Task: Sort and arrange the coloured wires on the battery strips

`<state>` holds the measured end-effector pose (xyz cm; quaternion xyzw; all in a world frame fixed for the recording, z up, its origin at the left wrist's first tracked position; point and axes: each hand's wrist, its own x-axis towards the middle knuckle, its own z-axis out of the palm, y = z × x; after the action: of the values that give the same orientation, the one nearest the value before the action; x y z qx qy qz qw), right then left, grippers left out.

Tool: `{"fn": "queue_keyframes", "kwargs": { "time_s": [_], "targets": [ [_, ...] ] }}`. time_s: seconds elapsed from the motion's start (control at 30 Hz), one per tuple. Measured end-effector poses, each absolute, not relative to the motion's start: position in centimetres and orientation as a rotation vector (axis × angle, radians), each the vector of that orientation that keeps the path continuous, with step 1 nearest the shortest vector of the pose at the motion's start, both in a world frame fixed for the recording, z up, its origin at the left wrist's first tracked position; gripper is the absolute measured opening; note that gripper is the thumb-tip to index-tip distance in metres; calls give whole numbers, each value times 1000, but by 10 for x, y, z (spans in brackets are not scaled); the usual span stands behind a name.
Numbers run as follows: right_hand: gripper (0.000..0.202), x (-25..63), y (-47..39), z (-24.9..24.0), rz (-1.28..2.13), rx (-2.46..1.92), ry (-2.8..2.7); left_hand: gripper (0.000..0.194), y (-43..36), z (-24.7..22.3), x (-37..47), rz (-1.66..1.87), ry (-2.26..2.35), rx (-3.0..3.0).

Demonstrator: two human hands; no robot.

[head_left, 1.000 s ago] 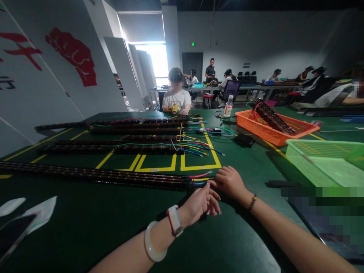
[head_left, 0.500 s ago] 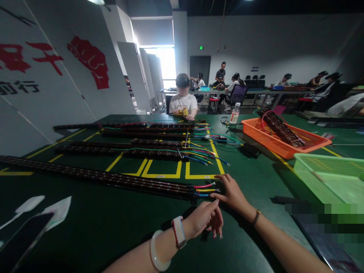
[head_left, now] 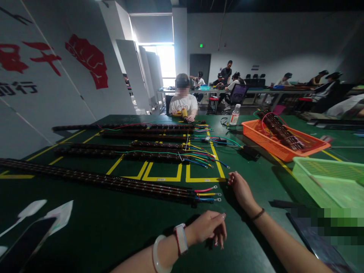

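A long dark wire-harness bundle point(head_left: 113, 180) stretches across the green table from the left edge. At its near end, red, yellow and blue leads with metal ring terminals point(head_left: 218, 194) stick out and lie on the table. Just below these leads is my left hand point(head_left: 206, 227), its fingers loosely bent downward and holding nothing visible. My right hand point(head_left: 241, 189) rests to the right of the terminals, apart from them, with its fingers curled in and nothing visible in them. Farther back lie several more dark bundles point(head_left: 122, 152) with coloured leads.
An orange basket point(head_left: 280, 153) holding another bundle and a green basket point(head_left: 309, 182) stand at right. A bottle point(head_left: 235, 115) stands farther back. A phone point(head_left: 28, 242) lies at left. Across the table point(head_left: 113, 235) sits a person point(head_left: 183, 100) with a yellow tool.
My right hand has drawn back from the lead ends to the right, and its fingers have curled in. My left hand has moved slightly down and right. The ring terminals now show fully.
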<state>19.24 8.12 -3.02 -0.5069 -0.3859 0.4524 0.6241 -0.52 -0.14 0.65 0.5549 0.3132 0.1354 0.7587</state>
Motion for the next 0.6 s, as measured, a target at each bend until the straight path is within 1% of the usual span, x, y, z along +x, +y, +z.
{"fn": "queue_keyframes", "kwargs": {
  "time_s": [0.17, 0.23, 0.3, 0.37, 0.47, 0.53, 0.6],
  "targets": [
    [39, 189, 76, -22, 972, -1256, -1045, 53, -2, 11, -6, 286, 675, 1238],
    [36, 184, 70, -13, 900, -1302, -1261, 52, -2, 12, -7, 294, 664, 1237],
    [34, 175, 61, -2, 697, -1358, -1671, 51, -3, 10, -7, 310, 655, 1250],
    [34, 160, 51, 8, 416, -1363, -2076, 50, -2, 9, -6, 296, 629, 1292],
    [40, 131, 39, 21, 133, -1291, -2375, 50, -1, 8, -4, 188, 558, 1360],
    [42, 112, 37, 27, 95, -1236, -2481, 50, -2, 11, -5, 111, 527, 1377],
    [43, 100, 38, 31, 134, -1206, -2554, 48, -5, 17, -10, 84, 529, 1372]
  ]
}}
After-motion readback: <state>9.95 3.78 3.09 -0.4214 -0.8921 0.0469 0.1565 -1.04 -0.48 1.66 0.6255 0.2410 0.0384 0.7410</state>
